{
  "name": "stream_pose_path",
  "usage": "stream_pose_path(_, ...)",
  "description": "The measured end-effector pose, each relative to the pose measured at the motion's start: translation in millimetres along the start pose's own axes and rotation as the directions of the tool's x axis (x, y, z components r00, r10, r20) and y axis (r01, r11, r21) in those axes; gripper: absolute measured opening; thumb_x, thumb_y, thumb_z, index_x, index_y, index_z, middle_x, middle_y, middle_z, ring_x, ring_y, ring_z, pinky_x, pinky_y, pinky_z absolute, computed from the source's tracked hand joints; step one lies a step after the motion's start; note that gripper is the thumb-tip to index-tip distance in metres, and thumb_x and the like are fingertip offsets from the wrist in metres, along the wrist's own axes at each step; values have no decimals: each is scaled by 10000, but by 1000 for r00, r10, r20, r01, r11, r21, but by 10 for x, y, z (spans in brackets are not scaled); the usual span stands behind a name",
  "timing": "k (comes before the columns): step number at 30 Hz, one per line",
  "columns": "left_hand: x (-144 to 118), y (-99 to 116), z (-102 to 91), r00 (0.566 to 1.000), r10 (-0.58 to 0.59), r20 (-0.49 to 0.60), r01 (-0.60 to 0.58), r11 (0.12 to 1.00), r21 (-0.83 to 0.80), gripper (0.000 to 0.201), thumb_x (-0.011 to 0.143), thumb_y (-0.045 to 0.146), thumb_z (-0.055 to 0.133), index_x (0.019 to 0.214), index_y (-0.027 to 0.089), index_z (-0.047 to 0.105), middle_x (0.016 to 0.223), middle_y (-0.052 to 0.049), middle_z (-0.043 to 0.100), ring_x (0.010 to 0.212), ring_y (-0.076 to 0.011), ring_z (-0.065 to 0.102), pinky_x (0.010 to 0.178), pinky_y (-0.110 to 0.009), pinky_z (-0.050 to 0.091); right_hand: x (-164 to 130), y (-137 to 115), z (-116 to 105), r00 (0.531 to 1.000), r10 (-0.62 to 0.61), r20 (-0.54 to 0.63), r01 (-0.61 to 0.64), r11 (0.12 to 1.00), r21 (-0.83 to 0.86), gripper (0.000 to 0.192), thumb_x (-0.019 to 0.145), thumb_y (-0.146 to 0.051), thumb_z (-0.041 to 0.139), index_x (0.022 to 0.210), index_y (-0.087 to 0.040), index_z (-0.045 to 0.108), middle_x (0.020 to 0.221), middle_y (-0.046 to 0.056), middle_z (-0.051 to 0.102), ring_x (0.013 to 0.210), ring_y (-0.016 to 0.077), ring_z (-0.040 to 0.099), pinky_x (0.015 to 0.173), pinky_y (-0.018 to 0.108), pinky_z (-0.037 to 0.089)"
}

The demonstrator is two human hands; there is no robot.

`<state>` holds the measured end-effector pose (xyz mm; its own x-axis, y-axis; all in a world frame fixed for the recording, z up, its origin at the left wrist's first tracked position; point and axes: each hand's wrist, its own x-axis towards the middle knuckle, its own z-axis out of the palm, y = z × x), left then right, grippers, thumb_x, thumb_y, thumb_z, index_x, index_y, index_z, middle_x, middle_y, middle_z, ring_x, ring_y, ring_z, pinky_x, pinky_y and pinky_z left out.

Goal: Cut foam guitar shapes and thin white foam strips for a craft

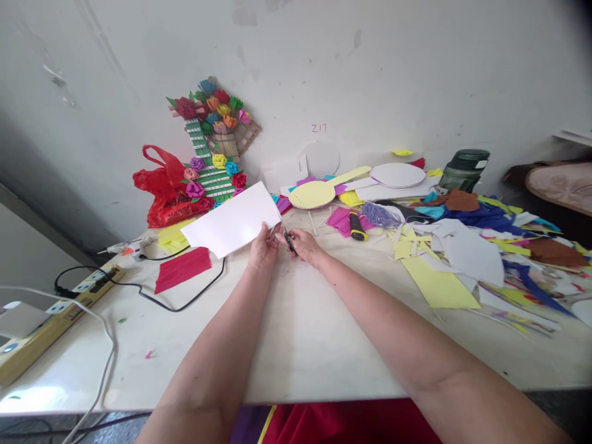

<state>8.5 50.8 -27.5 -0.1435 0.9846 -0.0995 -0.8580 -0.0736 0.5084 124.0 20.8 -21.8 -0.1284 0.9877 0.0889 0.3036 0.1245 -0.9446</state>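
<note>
My left hand point(265, 246) is closed on the lower right corner of a white sheet of paper or card point(231, 219), which is tilted above the table. Dark-handled scissors point(289, 242) are gripped in my right hand point(303, 245), close beside the left. Their blades reach up to the sheet's right edge; whether they are parted I cannot tell. Below the sheet lies a piece of red crepe paper point(182, 270). Behind my hands rests a yellow paddle-shaped cutout point(312, 194), with a white one point(398, 174) to its right.
Paper scraps point(472, 253) are heaped on the right, near a dark green bottle point(464, 171) and a yellow-black cutter point(357, 227). A power strip point(69, 314) with cables runs along the left. Paper-flower crafts point(217, 123) and a red plastic bag point(164, 191) stand against the wall.
</note>
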Motion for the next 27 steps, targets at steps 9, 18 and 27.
stream_pose_path(9,5,0,-3,1000,-2,11,2,1000,0,68,845,134,494,846,141,562,761,-46,667,777,-173,664,695,-262,543,34,42,12,1000,-3,5,3,1000,-16,389,691,-556,553,848,-200,575,674,-16,587,496,86,526,394,169,368)
stream_pose_path(18,4,3,0,1000,0,8,0,1000,15,76,845,128,489,876,144,556,711,-38,663,729,-167,667,683,-255,544,30,52,18,1000,-31,3,30,999,13,370,662,-547,573,793,-202,558,640,-38,540,474,74,491,366,151,343)
stream_pose_path(27,25,2,-20,1000,-3,16,2,1000,11,83,848,136,486,892,142,557,698,-43,662,715,-172,668,707,-273,542,86,143,58,994,-113,5,113,993,34,319,688,-493,562,780,-188,549,553,-59,484,447,65,455,416,169,383)
